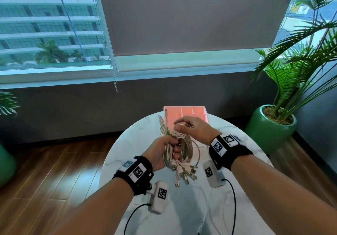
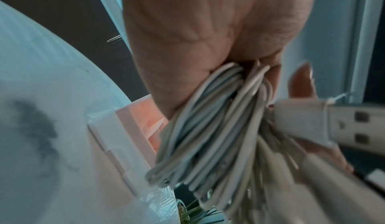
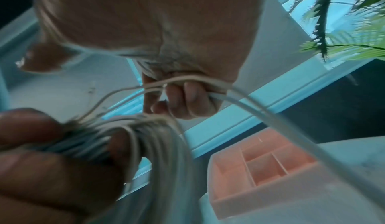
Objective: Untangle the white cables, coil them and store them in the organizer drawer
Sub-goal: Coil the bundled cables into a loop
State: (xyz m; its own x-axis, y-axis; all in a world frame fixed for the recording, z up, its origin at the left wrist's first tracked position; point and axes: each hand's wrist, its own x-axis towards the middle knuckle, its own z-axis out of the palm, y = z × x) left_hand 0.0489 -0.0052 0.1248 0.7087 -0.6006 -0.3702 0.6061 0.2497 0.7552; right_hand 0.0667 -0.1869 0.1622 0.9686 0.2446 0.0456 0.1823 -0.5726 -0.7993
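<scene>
A bundle of white cables (image 1: 184, 148) is coiled into loops above the round marble table (image 1: 127, 143). My left hand (image 1: 164, 149) grips the coil on its left side, fingers wrapped through the loops (image 2: 200, 128). USB plugs (image 1: 184, 173) hang below my fist, one close to the left wrist camera (image 2: 343, 123). My right hand (image 1: 191, 127) is above the coil, its fingers curled round a few cable strands (image 3: 187, 82). The pink organizer drawer (image 1: 184, 115) stands open behind the hands, its compartments (image 3: 264, 165) showing no cables inside.
The table is small and round with wood floor (image 1: 54, 170) around it. A potted palm in a green pot (image 1: 269, 130) stands at the right. A window and grey wall lie behind. Black wires (image 1: 233, 198) trail from the wrist cameras over the table front.
</scene>
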